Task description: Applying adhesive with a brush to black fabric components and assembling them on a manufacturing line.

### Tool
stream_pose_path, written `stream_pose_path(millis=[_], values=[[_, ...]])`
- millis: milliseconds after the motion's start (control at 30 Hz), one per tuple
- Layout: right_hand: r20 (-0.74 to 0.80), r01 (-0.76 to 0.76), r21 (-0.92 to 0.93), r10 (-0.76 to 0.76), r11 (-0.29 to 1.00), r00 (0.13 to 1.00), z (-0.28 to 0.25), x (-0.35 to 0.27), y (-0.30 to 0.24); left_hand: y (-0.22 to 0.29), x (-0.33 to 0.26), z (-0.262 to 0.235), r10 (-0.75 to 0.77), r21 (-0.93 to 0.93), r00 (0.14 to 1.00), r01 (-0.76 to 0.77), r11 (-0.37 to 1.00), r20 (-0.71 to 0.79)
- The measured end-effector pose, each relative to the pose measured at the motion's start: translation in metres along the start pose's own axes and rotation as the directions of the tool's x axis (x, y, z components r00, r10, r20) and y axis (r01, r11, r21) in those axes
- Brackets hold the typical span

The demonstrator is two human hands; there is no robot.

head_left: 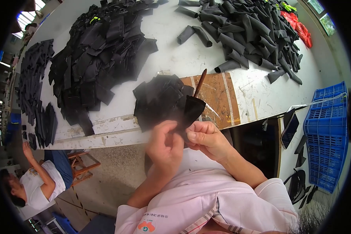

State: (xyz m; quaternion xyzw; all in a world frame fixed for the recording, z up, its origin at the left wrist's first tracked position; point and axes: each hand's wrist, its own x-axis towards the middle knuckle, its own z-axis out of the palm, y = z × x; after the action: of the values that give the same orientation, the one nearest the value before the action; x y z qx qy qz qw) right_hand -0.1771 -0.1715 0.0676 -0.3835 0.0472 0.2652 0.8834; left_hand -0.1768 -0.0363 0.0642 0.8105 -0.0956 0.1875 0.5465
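Note:
My right hand (206,137) pinches the lower edge of a black fabric piece (194,109) between thumb and forefinger. Close beside it, my left hand (165,146) has its fingers curled inward; they are slightly blurred, and whatever they grip is hidden. Behind the piece rises a brown pointed stick (201,83), tilted to the right, its lower end out of sight. Just beyond my left hand, a small heap of flat black pieces (158,97) lies on the white table's near edge. A brown board (226,91) crossed by pale tape strips lies under the stick.
A big pile of flat black pieces (101,54) covers the table's left part. Rolled black tubes (245,31) are heaped at the far right, near a red plastic bag (298,29). A blue crate (327,136) stands at right. Another person (43,179) sits at left by a wooden stool (82,167).

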Motion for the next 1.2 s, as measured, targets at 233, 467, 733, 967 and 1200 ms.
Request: stream_pose_path(millis=[233, 467, 733, 967, 1200], values=[[-0.005, 0.13, -0.274, -0.137, 0.953, 0.991, -0.008, -0.002, -0.004, 0.013, 0.007, -0.023, -0.453, -0.598, 0.731, 0.68, 0.425, 0.51], [0.074, 0.219, -0.013, -0.218, 0.976, 0.973, -0.004, -0.005, -0.018, 0.034, 0.018, -0.02, -0.198, -0.616, 0.716, 0.684, 0.391, 0.67], [0.219, 0.517, -0.768, -0.605, 0.377, 0.766, 0.012, -0.008, -0.044, 0.043, 0.018, 0.004, -0.187, -0.425, 0.963, 0.254, 0.869, 0.193], [0.152, 0.441, -0.827, -0.617, 0.349, 0.772, 0.021, -0.009, -0.071, 0.059, 0.052, 0.001, -0.309, -0.778, 0.78, 0.607, 0.16, 0.545], [0.366, 0.616, -0.653, -0.528, 0.441, 0.766, 0.055, -0.004, -0.128, 0.068, 0.09, 0.002, 0.317, -0.479, 0.698, 0.688, -0.544, 0.642]])
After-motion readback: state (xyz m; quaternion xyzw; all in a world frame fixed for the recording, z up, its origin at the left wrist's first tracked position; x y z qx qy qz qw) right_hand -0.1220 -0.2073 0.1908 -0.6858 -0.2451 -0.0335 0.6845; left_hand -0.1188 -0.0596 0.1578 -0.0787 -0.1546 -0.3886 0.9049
